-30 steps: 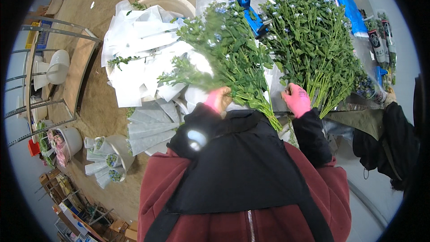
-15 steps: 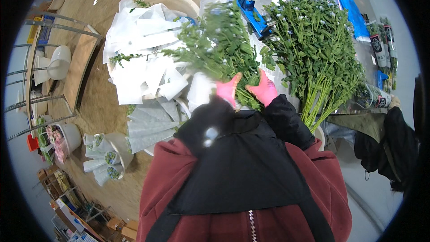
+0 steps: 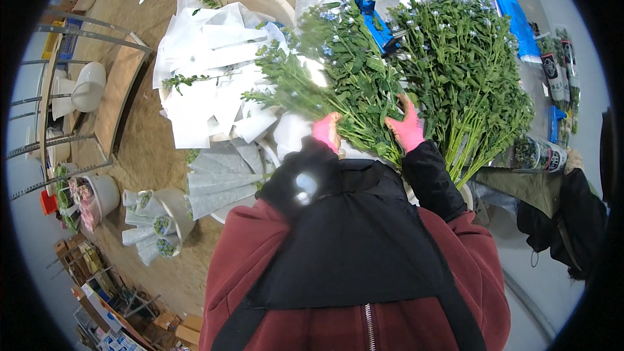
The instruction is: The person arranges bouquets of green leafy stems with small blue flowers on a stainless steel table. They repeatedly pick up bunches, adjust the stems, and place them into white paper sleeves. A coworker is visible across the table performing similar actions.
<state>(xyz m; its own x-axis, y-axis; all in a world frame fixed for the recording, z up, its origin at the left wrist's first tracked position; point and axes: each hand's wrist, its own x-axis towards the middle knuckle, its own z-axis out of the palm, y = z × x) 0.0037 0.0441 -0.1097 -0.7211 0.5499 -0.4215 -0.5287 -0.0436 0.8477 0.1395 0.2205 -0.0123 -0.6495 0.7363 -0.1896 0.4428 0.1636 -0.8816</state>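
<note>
A bunch of leafy green stems with small blue flowers lies slanted across the metal table, heads to the upper left. My left hand, in a pink glove, is closed around its lower stems. My right hand, also pink-gloved, rests on the same bunch just to the right, fingers curled over the leaves. A larger heap of the same green stems lies to the right of both hands, its cut ends pointing down toward the table's edge.
White paper sleeves are piled left of the bunch. Grey sleeves stand below them. A blue tape dispenser lies behind the flowers. Buckets with wrapped bunches stand on the brown floor. A wire rack holds white pots. Another person's dark sleeve is at the right.
My right hand left the large heap on the right and came over to the slanted bunch. Both hands have since shifted a little apart along its stems.
</note>
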